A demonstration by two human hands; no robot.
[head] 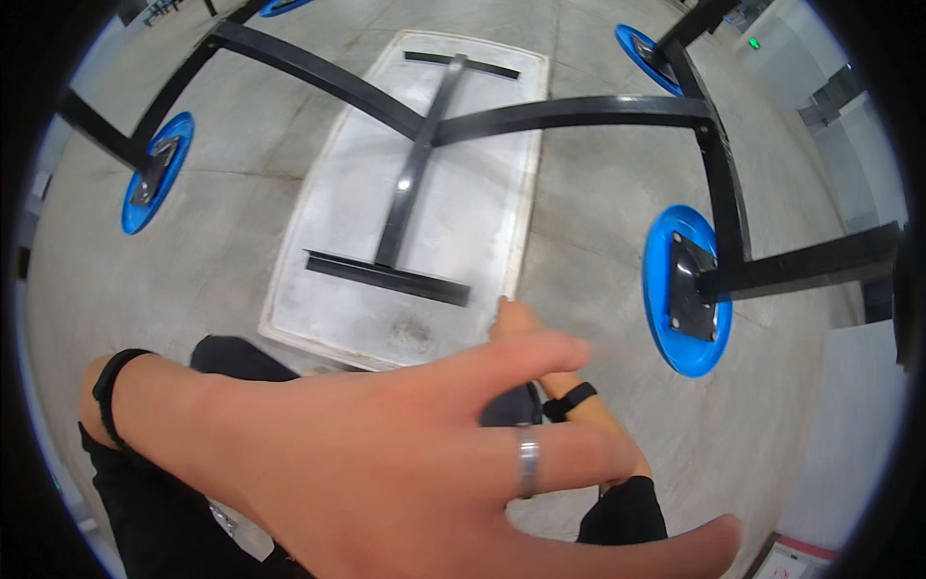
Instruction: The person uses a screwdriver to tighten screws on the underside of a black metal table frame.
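My left hand (405, 449) is raised close to the camera, fingers spread, with a metal ring on one finger and nothing in the hand. Beyond it, my right hand (515, 317) reaches to the near right corner of a white rectangular tabletop (477, 217). Most of that hand is hidden behind my left one, so its grip does not show. Across the tabletop lies a black metal frame (406, 192) with crossbars at both ends. Curved black arms (571, 113) branch from its middle towards blue round seats, whose bolted mounting plates face me.
One blue seat (657, 289) is at the right, beside a black leg tube (810, 262). Another seat (181, 155) is at the left; more show farther back. Grey concrete floor (579, 188) surrounds the table. A pale wall or panel (846, 412) stands at the right.
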